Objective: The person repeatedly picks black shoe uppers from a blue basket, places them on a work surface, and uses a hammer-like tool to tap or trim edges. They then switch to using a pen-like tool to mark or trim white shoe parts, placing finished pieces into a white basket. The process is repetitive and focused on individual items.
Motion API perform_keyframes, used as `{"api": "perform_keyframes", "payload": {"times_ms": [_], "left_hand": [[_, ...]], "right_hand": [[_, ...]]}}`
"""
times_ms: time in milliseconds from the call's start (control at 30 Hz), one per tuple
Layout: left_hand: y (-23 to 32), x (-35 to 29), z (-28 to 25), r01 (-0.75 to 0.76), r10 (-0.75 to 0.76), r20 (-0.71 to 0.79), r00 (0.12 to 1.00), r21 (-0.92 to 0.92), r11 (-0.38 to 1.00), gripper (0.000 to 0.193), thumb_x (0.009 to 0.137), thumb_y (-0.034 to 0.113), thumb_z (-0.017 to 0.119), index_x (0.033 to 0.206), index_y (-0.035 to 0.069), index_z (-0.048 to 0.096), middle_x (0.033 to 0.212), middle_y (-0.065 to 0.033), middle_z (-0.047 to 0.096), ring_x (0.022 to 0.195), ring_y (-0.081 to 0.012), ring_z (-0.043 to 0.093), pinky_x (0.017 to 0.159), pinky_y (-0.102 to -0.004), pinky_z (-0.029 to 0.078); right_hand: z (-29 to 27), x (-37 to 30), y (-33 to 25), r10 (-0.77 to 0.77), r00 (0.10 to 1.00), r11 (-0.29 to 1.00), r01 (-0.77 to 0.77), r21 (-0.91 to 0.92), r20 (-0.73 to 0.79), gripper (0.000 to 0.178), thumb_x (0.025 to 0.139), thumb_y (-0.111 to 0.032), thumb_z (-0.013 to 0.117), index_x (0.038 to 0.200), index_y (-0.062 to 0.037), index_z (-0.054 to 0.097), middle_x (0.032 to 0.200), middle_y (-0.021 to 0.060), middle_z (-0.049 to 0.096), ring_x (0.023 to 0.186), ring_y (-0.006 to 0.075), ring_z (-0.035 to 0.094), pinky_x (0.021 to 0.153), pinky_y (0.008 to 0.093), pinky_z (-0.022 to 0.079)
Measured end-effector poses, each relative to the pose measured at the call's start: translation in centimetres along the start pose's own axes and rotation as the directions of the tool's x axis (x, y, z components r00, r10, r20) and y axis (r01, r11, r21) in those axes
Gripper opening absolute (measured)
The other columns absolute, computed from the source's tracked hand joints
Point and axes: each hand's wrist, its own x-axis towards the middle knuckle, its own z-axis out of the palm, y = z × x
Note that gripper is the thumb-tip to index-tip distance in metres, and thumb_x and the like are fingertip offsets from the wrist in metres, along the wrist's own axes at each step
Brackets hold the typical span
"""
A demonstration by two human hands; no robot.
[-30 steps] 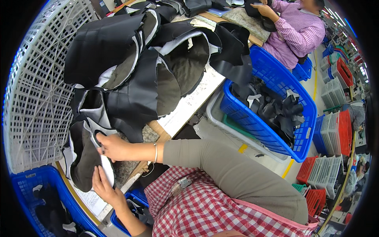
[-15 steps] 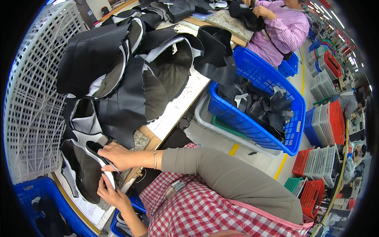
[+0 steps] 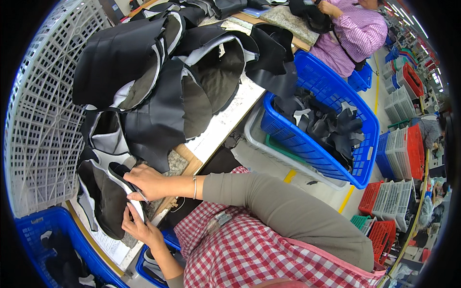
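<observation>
A boot upper (image 3: 111, 203) with a dark grey lining and white edging lies at the near left end of the bench. My left hand (image 3: 142, 231) pinches its white edge from below, thumb and fingers closed on it. Just above, my right hand (image 3: 148, 182) is closed at the same edge, near a black strip. A slim metal tool (image 3: 140, 195) pokes out beneath its fingers; the rest is covered by the hand. Beyond lie a white-lined upper (image 3: 109, 139) and several large black boot uppers (image 3: 117, 62), heaped with their grey linings showing.
A white plastic crate (image 3: 45, 110) stands upright along the left. Blue baskets of black pieces sit at lower left (image 3: 29, 225) and right of the bench (image 3: 331, 79). A stone slab (image 3: 168, 168) lies beside my right hand. A co-worker (image 3: 353, 36) handles a black piece at the far end.
The whole view has shifted slightly, so the bench and baskets appear a little further right. Both my hands stay at the same edge of the boot upper, with little visible movement.
</observation>
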Motion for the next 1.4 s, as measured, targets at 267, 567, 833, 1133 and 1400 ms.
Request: {"api": "perform_keyframes", "payload": {"times_ms": [267,567,833,1133,1400], "left_hand": [[0.4,0.1,-0.5,-0.002,0.002,-0.020,1.000,-0.018,1.000,0.060,0.089,-0.005,0.063,0.147,0.010,0.059,0.135,-0.0205,0.057,0.112,-0.0375,0.051,0.096,-0.0469,0.044],[0.4,-0.1,-1.3,-0.002,-0.002,-0.049,0.999,-0.089,0.996,0.068,0.080,-0.012,0.061,0.144,0.010,0.061,0.133,-0.0204,0.058,0.115,-0.0389,0.052,0.101,-0.0490,0.041],[0.1,-1.8,-2.4,0.027,-0.036,-0.118,0.992,-0.077,0.997,0.057,0.082,-0.008,0.065,0.137,0.007,0.067,0.132,-0.0154,0.060,0.114,-0.0359,0.054,0.099,-0.0454,0.044],[-0.3,1.7,-1.0,0.112,-0.109,0.055,0.993,-0.050,0.992,0.059,0.077,0.008,0.077,0.135,0.008,0.065,0.139,-0.0080,0.059,0.133,-0.0331,0.048,0.111,-0.0488,0.032],[-5.3,4.2,-2.0,0.222,-0.018,0.428,0.904,-0.432,0.874,0.057,0.085,0.013,0.076,0.140,0.006,0.063,0.144,-0.0098,0.056,0.138,-0.0304,0.044,0.117,-0.0407,0.038]], "right_hand": [[0.1,-0.1,0.0,-0.056,0.996,0.998,0.055,-0.014,-0.072,0.056,0.087,-0.045,0.075,0.115,0.0010,0.058,0.095,0.0235,0.064,0.090,0.0450,0.060,0.085,0.0510,0.047],[-0.5,0.3,-0.7,0.089,0.995,0.994,-0.087,0.065,-0.042,0.053,0.089,-0.053,0.073,0.114,-0.0072,0.061,0.095,0.0177,0.067,0.092,0.0405,0.063,0.087,0.0483,0.047],[-0.2,2.4,-3.0,-0.079,0.995,0.988,0.071,0.136,0.054,0.042,0.085,-0.031,0.075,0.113,-0.0034,0.062,0.120,0.0225,0.064,0.117,0.0417,0.058,0.100,0.0545,0.043],[-0.4,7.1,-2.9,0.014,0.999,0.999,-0.013,-0.030,0.041,0.026,0.098,-0.024,0.067,0.120,-0.0103,0.070,0.118,0.0174,0.070,0.104,0.0330,0.069,0.088,0.0396,0.055],[-3.7,0.3,-4.1,0.160,0.965,0.883,-0.233,0.406,0.206,0.029,0.107,-0.024,0.057,0.118,-0.0027,0.074,0.079,-0.0011,0.062,0.071,0.0047,0.052,0.064,0.0220,0.043]]}}
